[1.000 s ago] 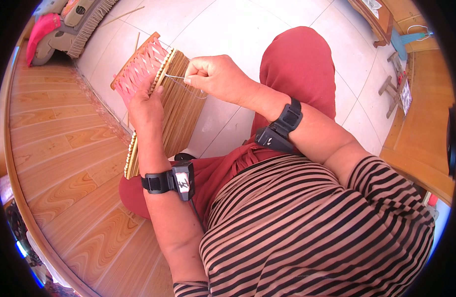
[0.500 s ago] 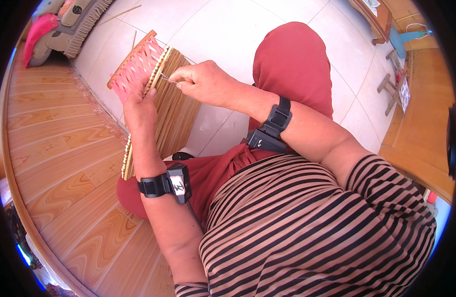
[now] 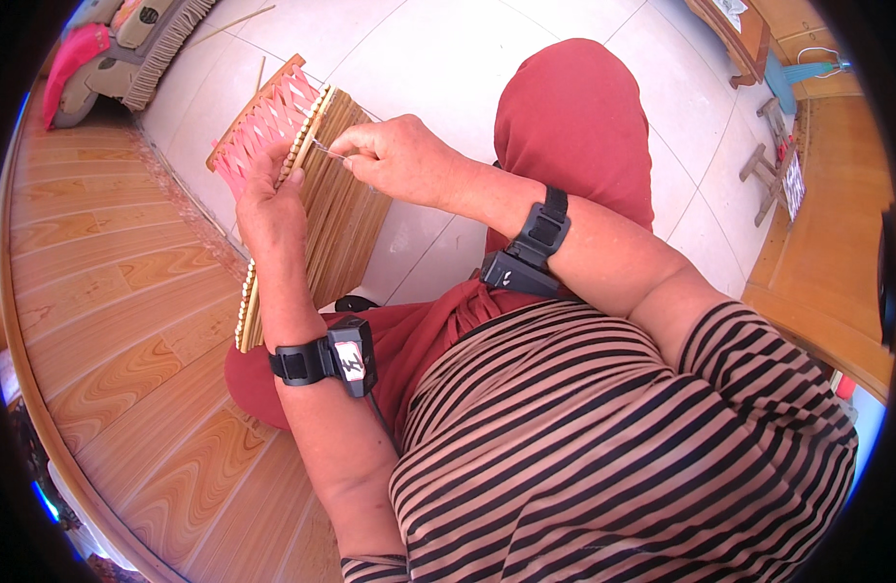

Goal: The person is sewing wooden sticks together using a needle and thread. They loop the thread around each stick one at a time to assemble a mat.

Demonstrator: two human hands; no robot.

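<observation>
A panel of narrow brown wooden slats [image 3: 339, 219] leans across my lap at the left. Light round beads [image 3: 305, 134] run along its edge. Pink ribbon [image 3: 291, 102] zigzags between that edge and a wooden bar [image 3: 258, 105]. My left hand [image 3: 270, 212] is closed on the beaded edge, thumb on the slat side and fingers partly hidden behind it. Between thumb and forefinger, my right hand [image 3: 407, 163] pinches a thin, shiny wire-like tool [image 3: 328, 152]. Its tip reaches the slats beside the beads; whether it is a needle or a hook is too small to tell.
Wood-patterned boards [image 3: 127, 321] lie to my left, pale floor tiles [image 3: 438, 58] ahead. A patterned cushioned seat [image 3: 147, 53] stands at the far left. Thin sticks [image 3: 236, 23] lie on the tiles. Wooden furniture [image 3: 827, 223] and a small stool [image 3: 767, 175] are at the right.
The panel and both hands have shifted very slightly toward the left. The left hand's grip on the edge and the right hand's pinch on the wire-like tool look the same.
</observation>
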